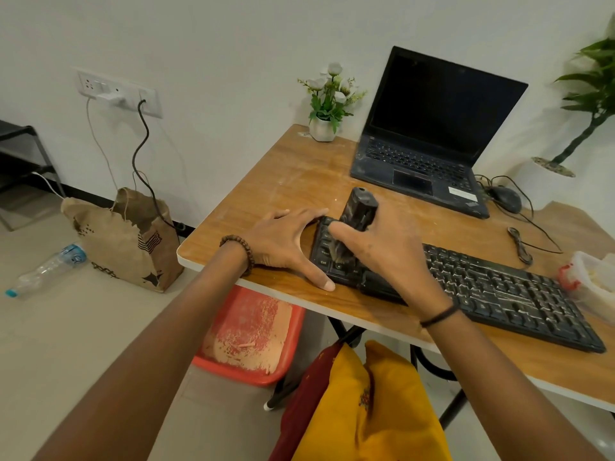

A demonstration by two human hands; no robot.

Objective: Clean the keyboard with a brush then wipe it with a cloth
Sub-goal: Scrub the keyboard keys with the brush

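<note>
Right hand [382,247] grips the brush [357,211], bristles down on the keyboard [499,287] keys at its nine o'clock end; left hand [286,241], spread, steadies that end on the bench [283,181]. Dust streaks remain toward three o'clock; brushing looks early, no cloth visible.

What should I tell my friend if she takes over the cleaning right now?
Right hand grips the brush, bristles down on the left end of the keyboard.
Left hand lies open, steadying that end on the table.
Done: brushing has begun; pale dust is visible on many keys to the right.
Left: brush the remaining keys, then wipe. No cloth clearly in view.
</note>
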